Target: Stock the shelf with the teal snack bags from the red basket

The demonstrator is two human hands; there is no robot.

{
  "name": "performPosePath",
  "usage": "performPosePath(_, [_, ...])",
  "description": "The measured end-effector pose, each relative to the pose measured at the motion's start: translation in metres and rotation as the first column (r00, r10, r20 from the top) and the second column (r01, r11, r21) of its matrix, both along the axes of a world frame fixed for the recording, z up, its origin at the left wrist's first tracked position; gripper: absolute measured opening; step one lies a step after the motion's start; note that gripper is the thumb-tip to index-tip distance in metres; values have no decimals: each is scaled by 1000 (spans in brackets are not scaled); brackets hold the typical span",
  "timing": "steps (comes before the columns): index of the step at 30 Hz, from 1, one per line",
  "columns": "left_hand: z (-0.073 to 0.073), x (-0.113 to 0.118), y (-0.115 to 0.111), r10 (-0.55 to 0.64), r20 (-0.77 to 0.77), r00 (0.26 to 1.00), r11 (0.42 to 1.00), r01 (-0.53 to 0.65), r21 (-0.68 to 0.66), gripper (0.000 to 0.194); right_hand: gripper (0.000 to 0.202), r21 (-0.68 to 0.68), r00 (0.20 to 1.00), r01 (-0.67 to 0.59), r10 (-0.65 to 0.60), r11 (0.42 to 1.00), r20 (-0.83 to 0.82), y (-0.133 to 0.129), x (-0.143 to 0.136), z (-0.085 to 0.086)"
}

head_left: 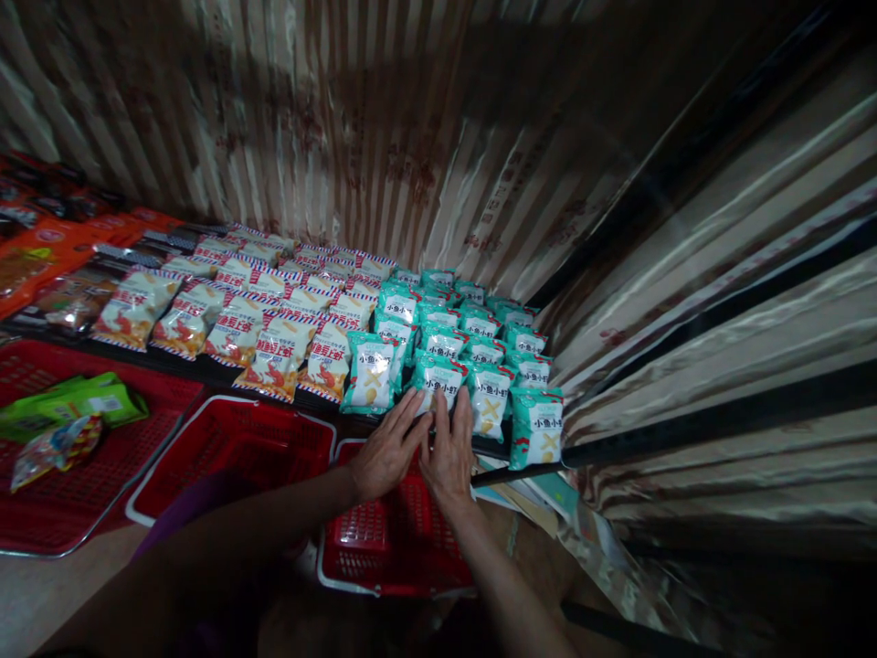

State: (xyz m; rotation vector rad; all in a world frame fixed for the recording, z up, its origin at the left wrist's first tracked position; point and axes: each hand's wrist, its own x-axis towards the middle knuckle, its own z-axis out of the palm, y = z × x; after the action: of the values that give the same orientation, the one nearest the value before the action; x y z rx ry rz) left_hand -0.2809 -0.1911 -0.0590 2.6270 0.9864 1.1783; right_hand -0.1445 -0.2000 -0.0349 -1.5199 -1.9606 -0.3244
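Note:
My left hand (389,448) and my right hand (447,450) are side by side at the front of a shelf. Their fingers are stretched out against the lower part of a teal and white snack bag (440,376) in the front row. Neither hand is wrapped around it. Left of that bag stands another teal snack bag (371,370). To the right are a similar teal bag (491,402) and one at the shelf's corner (537,428). Several more teal bags stand in rows behind these.
White snack bags (272,352) with striped edges fill the shelf's middle, and orange packs (47,256) lie at far left. Below are red baskets (257,429), (363,530); the left basket (157,402) holds green packets (75,402). Striped curtain (384,119) hangs behind and right.

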Motion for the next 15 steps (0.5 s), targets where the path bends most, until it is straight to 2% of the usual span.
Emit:
performPosePath(5, [-2,-5,-2,-1,-10,1000,1000,1,-10,65,67,-18,1000,1,-1,1000,-9,-4,0,-1])
performPosePath(11, [3,-10,-8,3,-10,1000,1000,-3,-31,62,63,-34,1000,-13,12,999,-21,-5,0,-5])
performPosePath(15, [6,-16,-12,-2,-3,1000,999,2,-34,58,62,5,1000,0,0,1000,-26,-7,5,0])
